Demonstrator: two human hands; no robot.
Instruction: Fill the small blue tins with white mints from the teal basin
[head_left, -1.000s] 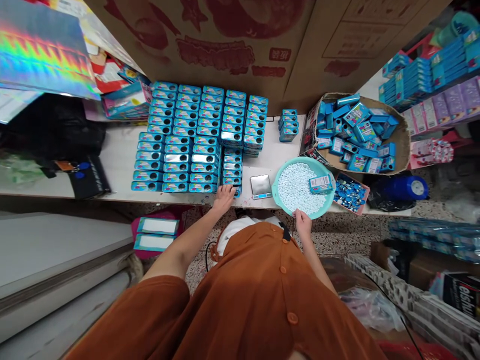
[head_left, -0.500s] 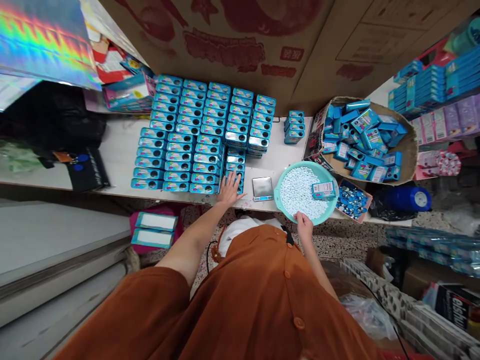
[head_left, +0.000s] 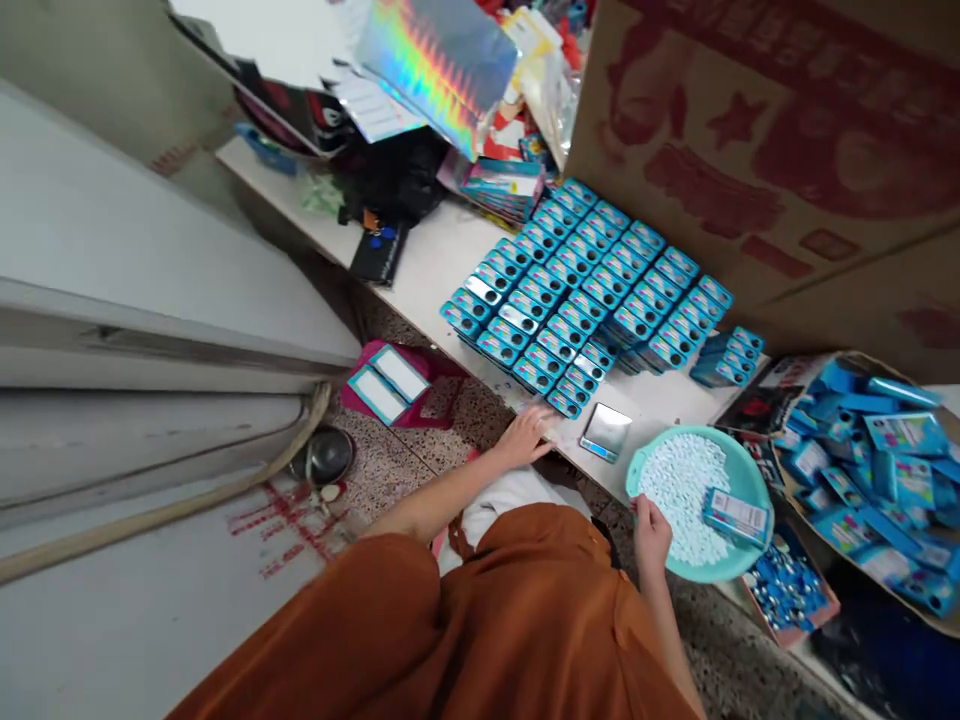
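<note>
My left hand [head_left: 527, 436] lies with its fingers apart at the table's front edge, touching the near end of the rows of small blue boxes [head_left: 556, 343]. My right hand [head_left: 651, 530] is closed on the near left rim of a turquoise basin [head_left: 750, 470]. White pellets [head_left: 686, 490] fill much of the basin, and one blue box [head_left: 736, 516] lies on them. Between my hands a small scale [head_left: 606, 432] with a bare plate rests on the table.
A carton of jumbled blue boxes [head_left: 772, 385] stands right, near a tray of blue pieces [head_left: 787, 585]. A short row of boxes [head_left: 727, 357] stands behind the scale. A pink stool [head_left: 442, 400] bearing two trays is below the table. A large cardboard box [head_left: 720, 200] stands behind.
The view has turned left, so the table now runs diagonally and more of its left end shows. My left hand has slid from the boxes' tops to the table's edge. My right hand remains at the basin.
</note>
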